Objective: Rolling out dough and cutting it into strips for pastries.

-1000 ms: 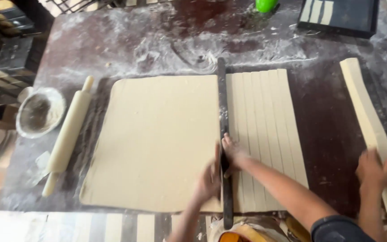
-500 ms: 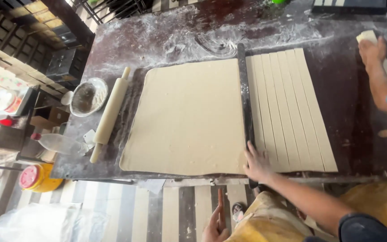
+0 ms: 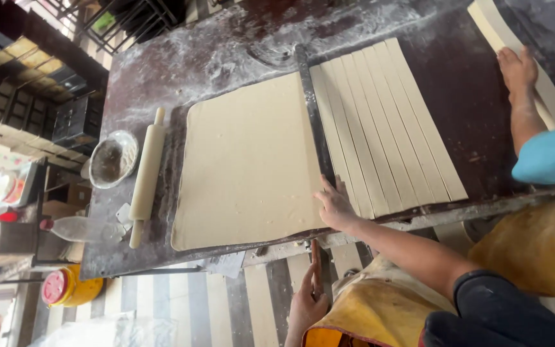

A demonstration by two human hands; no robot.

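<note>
A large sheet of rolled dough [image 3: 248, 160] lies on the floured dark table [image 3: 213, 58]. A long dark straightedge [image 3: 309, 109] runs across it, and to its right lie several cut dough strips [image 3: 387, 122]. My right hand [image 3: 335, 207] rests flat with fingers spread on the near end of the strips, touching the straightedge. Below the table's front edge, my left hand [image 3: 304, 310] is closed around a thin brown-handled knife [image 3: 316, 263] that points up toward the edge.
A wooden rolling pin [image 3: 146, 173] and a small bowl of flour [image 3: 112, 159] sit left of the dough. A co-worker's hand [image 3: 518, 69] with a blue sleeve rests on a separate long strip [image 3: 550, 96] at the far right. A plastic bottle [image 3: 81, 228] and yellow container [image 3: 65, 287] stand lower left.
My left hand has dropped below the table edge with the knife. My right hand stays on the near end of the strips by the straightedge. The view has tilted.
</note>
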